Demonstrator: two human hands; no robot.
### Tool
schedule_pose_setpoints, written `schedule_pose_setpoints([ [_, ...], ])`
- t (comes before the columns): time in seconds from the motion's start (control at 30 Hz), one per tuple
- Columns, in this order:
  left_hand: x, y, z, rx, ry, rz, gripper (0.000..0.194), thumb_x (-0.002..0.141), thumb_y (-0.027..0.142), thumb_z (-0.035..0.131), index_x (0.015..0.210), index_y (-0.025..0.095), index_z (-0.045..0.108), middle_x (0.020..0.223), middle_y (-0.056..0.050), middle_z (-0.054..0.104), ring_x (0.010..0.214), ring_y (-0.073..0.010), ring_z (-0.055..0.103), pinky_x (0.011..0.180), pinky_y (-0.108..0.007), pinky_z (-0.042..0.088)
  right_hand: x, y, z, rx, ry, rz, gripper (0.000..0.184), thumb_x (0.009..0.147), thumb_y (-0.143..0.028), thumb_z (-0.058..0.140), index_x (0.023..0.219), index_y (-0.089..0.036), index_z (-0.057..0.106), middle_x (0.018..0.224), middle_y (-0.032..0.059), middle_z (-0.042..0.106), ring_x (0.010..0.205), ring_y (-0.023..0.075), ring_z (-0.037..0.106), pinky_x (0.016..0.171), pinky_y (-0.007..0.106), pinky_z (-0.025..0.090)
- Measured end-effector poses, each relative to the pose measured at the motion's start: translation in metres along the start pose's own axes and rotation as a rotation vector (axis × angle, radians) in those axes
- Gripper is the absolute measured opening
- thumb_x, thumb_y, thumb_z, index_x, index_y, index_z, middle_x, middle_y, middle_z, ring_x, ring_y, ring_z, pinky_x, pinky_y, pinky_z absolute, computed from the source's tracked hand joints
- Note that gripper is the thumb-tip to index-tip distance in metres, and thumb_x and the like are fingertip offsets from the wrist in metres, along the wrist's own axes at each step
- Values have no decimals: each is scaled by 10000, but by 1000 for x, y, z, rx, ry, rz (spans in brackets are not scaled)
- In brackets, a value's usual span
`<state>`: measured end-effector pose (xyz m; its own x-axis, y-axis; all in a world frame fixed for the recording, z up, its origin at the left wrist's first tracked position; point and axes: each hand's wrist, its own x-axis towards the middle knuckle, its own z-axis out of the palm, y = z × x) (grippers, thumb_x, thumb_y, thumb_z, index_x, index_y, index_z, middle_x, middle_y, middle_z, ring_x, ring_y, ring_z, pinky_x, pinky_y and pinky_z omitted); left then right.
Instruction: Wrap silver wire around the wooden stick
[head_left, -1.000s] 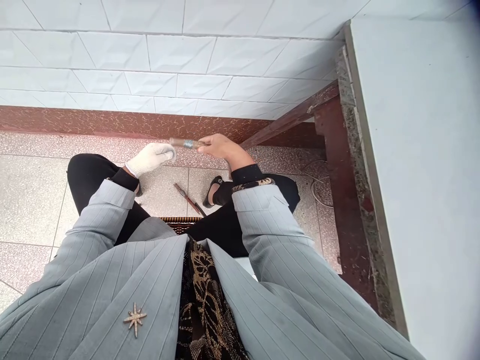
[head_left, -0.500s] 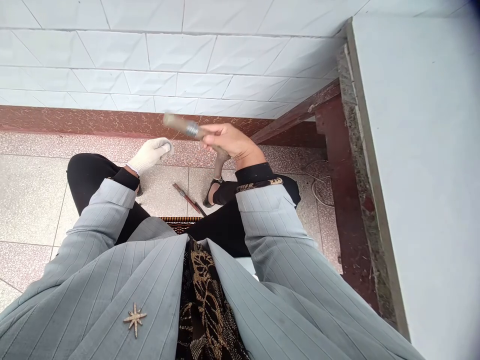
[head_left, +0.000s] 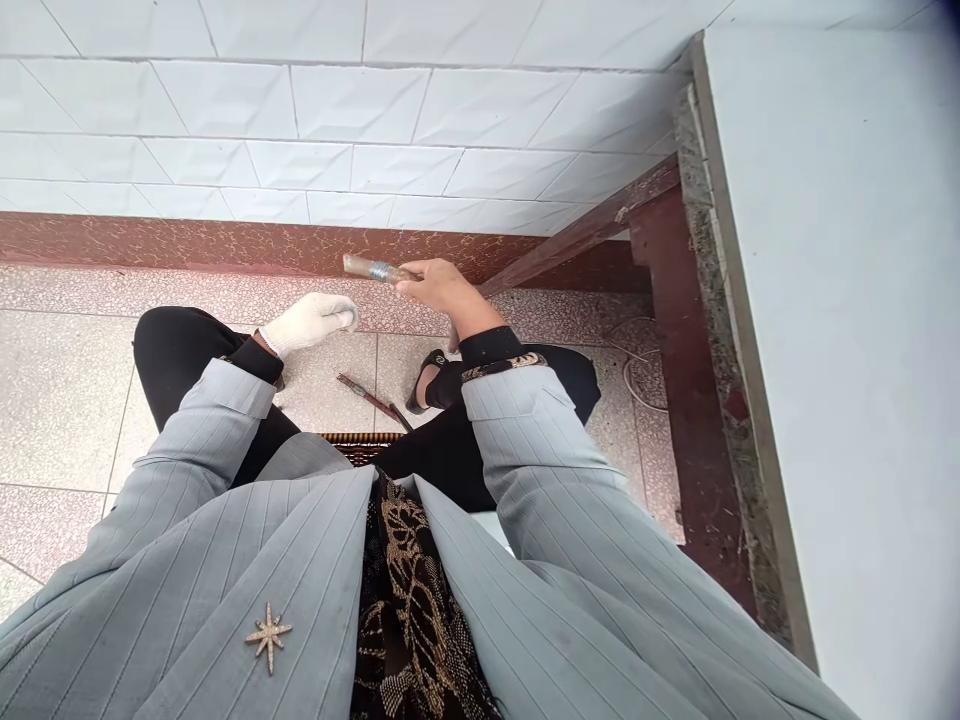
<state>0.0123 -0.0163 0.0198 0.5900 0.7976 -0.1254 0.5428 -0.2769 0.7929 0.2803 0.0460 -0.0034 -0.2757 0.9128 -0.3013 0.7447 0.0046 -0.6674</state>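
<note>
My right hand (head_left: 444, 288) is closed around a short stick-like tool (head_left: 367, 268), its pale brownish end bound with silvery wire and pointing left. The fingers hide its other end. My left hand (head_left: 304, 322), in a white knit glove, is closed and pinches a small rounded greyish thing (head_left: 348, 318) at its fingertips; its kind cannot be made out. The two hands are apart, with the tool above and to the right of the glove. Below them on the floor lies a thin reddish-brown tool (head_left: 369, 396) with a wire-like binding, beside a dark stick-like piece (head_left: 401, 416).
A white tiled wall (head_left: 300, 100) with a reddish-brown skirting (head_left: 187, 242) stands ahead. To the right is a dark red wooden frame (head_left: 694, 380) under a white slab (head_left: 847, 350). A pale cable (head_left: 636, 385) lies coiled near it. A woven wicker edge (head_left: 360, 440) shows between my legs.
My right hand has come down slightly and left, and the tool in it now lies more level. My gloved left hand has shifted a little right and down, still pinching the small thing.
</note>
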Motion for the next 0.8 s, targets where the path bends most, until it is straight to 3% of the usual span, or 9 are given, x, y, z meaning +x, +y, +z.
schedule_pose_setpoints([
  [0.07,0,-3,0,37,31,-15,273,925,313,503,853,160,718,768,-5,669,724,-143,573,795,-308,466,-3,-5,1,-177,-59,2,318,910,-254,718,1196,-158,821,930,59,707,813,183,588,727,302,401],
  [0.2,1,-11,-1,123,104,-81,276,933,307,499,913,163,734,854,-32,721,811,-174,628,836,-328,476,-7,-13,2,-324,-460,-17,331,943,-258,699,1238,-164,818,862,49,699,738,160,581,669,283,395],
  [0.33,3,-14,-3,139,143,-113,249,927,273,503,908,164,725,919,-51,745,860,-186,645,859,-331,471,-5,-8,3,-189,-785,-76,361,927,-298,734,1245,-143,808,741,21,649,640,130,534,632,259,403],
  [0.5,5,-13,-5,123,213,-189,201,915,232,521,862,165,703,863,-46,715,796,-171,606,802,-320,452,-4,-1,-3,57,-906,-167,538,794,-508,876,1197,-157,819,724,0,640,621,110,502,621,247,399],
  [0.57,6,-13,-5,102,231,-200,179,916,228,531,842,168,683,823,-36,685,763,-161,581,762,-313,433,-8,-2,-10,142,-908,-224,548,787,-517,882,1197,-161,816,732,-6,641,623,106,504,619,242,405],
  [0.63,6,-14,-3,55,252,-216,168,923,222,531,824,170,657,774,-26,645,717,-148,552,708,-302,408,-13,-4,-17,228,-820,-293,512,815,-476,869,1212,-159,807,745,-11,641,632,102,508,616,236,409],
  [0.73,6,-13,2,-103,250,-211,180,952,237,505,867,173,651,700,-2,578,627,-126,495,626,-282,370,-20,-8,-21,470,-463,-351,488,866,-444,842,1254,-157,773,755,-16,628,633,97,501,591,222,409],
  [0.8,6,-12,7,-206,183,-158,204,969,251,481,909,172,659,664,16,541,586,-115,467,604,-273,362,-20,-9,-19,657,-203,-332,511,888,-494,829,1271,-166,744,752,-16,612,619,96,490,564,215,412],
])
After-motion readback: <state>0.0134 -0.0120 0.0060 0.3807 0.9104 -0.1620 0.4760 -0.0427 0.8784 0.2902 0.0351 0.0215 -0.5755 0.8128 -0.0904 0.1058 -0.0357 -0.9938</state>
